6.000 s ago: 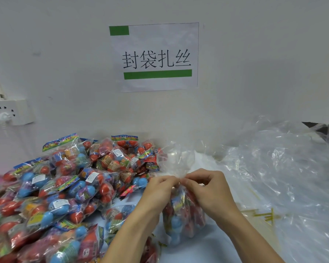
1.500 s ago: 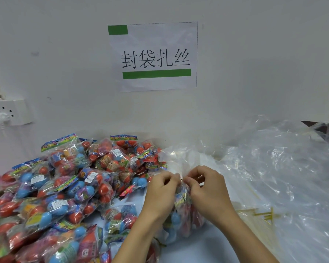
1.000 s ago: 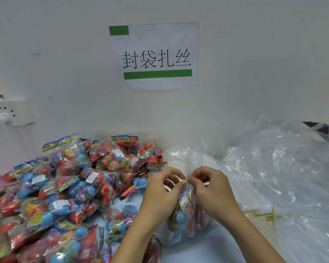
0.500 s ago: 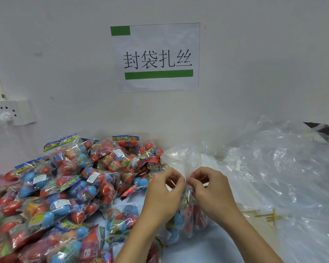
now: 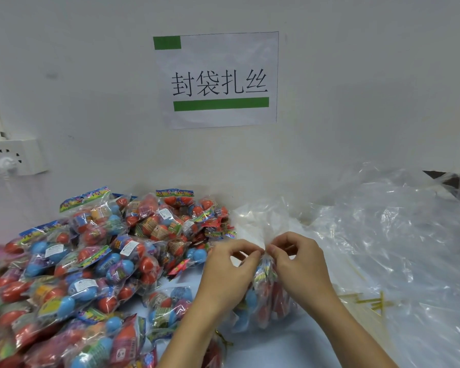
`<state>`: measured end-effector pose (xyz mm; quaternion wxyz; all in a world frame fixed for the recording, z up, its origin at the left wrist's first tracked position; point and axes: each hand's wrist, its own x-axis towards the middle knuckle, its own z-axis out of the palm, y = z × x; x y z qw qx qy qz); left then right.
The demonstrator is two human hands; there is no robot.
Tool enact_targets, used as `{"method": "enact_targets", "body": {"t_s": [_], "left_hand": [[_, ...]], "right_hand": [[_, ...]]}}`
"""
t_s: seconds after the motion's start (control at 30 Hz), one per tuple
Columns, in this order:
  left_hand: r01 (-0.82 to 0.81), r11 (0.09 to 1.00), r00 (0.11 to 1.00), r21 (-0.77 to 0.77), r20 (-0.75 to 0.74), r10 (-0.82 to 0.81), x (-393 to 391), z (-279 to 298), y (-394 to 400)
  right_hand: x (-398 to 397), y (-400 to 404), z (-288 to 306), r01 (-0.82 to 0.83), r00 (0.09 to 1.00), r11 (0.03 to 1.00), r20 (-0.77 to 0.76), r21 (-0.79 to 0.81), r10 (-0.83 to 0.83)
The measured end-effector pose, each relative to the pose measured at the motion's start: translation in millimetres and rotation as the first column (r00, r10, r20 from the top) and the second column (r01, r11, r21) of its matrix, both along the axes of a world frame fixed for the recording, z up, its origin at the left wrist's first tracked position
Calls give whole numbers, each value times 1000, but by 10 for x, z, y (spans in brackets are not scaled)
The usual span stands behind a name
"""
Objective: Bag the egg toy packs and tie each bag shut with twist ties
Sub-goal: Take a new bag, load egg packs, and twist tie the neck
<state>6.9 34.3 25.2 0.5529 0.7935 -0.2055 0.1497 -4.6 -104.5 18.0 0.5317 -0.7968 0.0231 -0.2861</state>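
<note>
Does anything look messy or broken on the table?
Nothing looks broken. The egg toy packs lie in a jumbled heap at the left, and loose twist ties are scattered at the right beside crumpled clear plastic. Both hands pinch the neck of the bag being tied.

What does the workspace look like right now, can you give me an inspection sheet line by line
Surface: pale blue table, bare patch near the arms.
Job's things: filled clear bag upright at centre, neck gathered; heap of egg toy packs to its left; yellow twist ties under plastic at right.
Clutter: loose clear plastic sheeting at right.
Grippers: left hand and right hand pinch the bag neck.
Cables: white plug in wall socket, cord running down.
Surroundings: white wall, paper sign with green bars.
</note>
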Motion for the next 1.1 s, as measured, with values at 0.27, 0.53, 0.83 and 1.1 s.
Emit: {"method": "enact_targets", "body": {"t_s": [0.27,0.53,0.83,1.1], "left_hand": [[126,957,991,261,6,-132,-24,-52,-10],[36,982,954,-188,-286,-90,-1,26,-3],[39,727,518,-686,-608,-602,-48,87,35],[-7,694,887,-720,-325,-328,12,69,-9]], "right_hand": [[31,-73,-17,55,991,984,-132,168,-33],[78,-158,-9,103,990,950,-119,294,-70],[-35,-21,166,-381,921,534,255,755,295],[23,-62,61,-35,961,757,-185,652,204]]}}
